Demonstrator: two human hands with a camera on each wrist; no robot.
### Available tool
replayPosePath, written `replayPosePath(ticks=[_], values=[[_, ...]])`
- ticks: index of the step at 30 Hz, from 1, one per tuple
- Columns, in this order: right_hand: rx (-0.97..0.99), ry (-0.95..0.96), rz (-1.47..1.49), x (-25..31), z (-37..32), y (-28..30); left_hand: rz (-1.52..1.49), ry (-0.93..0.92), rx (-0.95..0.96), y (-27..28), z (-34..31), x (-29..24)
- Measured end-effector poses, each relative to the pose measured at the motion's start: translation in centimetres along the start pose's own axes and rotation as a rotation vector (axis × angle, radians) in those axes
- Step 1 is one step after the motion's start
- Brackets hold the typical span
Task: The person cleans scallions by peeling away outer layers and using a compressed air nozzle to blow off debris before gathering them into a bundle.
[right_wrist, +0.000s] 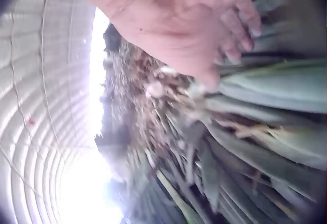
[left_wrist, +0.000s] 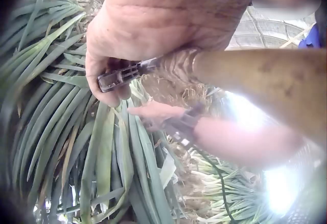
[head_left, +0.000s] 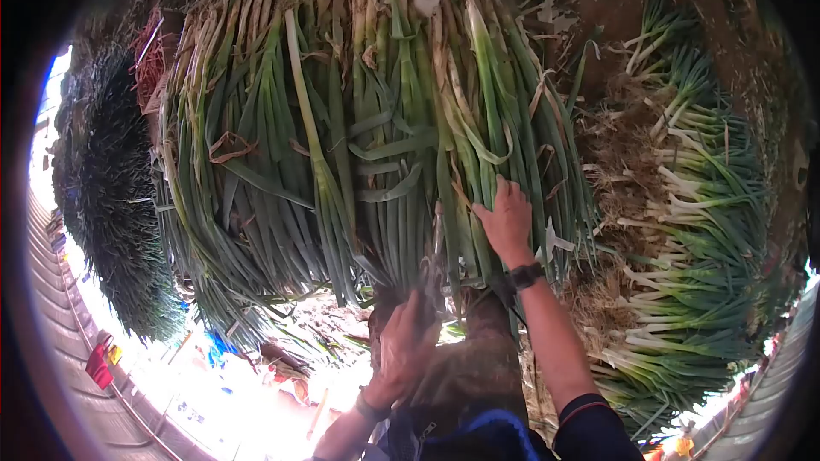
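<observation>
A wide bundle of large green onions (head_left: 282,145) fills the space in front of me, leaves toward my body. My left hand (head_left: 406,341) is low at the leaf ends. Its fingers curl round a dark tool (left_wrist: 120,78), whose long part is blurred in the head view and whose kind I cannot tell. To the right, my right hand (head_left: 508,222) lies at the green leaves, thumb and fingers apart. The right wrist view shows that hand (right_wrist: 199,29) with loosely bent fingers close over the leaves (right_wrist: 276,88), gripping nothing.
More green onions (head_left: 683,248) lie in a row on the soil at the right, roots inward. A dark leafy heap (head_left: 111,188) stands at the left. Red strands (head_left: 152,60) lie beside the bundle. Behind is a ribbed covering (right_wrist: 30,81).
</observation>
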State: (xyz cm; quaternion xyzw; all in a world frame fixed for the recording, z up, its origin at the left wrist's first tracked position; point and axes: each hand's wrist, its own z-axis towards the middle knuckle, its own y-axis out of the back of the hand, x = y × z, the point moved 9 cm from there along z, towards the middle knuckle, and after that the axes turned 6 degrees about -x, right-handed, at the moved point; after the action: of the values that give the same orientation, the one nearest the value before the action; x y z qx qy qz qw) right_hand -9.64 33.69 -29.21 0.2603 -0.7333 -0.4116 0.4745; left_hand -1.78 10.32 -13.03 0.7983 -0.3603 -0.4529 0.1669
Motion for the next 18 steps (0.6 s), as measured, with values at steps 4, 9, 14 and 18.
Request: replayPosePath(ticks=[4, 9, 14, 18], values=[[0.065, 0.007, -0.04, -0.7, 0.9, -1.2, -0.008, -0.108, -0.005, -0.4, -0.7, -0.8], [0.197, 0.042, 0.015, -1.8, 1.1, 4.0, -0.036, -0.173, 0.03, 0.0, -1.7, -2.6], [0.679, -0.448, 0.877, -1.2, -5.5, 6.8, -0.04, -0.196, 0.105, 0.9, -3.7, -4.9], [0.667, -0.628, 1.085, -1.8, -9.6, 6.5, -0.053, -0.121, 0.184, -0.3, -5.4, -3.9]])
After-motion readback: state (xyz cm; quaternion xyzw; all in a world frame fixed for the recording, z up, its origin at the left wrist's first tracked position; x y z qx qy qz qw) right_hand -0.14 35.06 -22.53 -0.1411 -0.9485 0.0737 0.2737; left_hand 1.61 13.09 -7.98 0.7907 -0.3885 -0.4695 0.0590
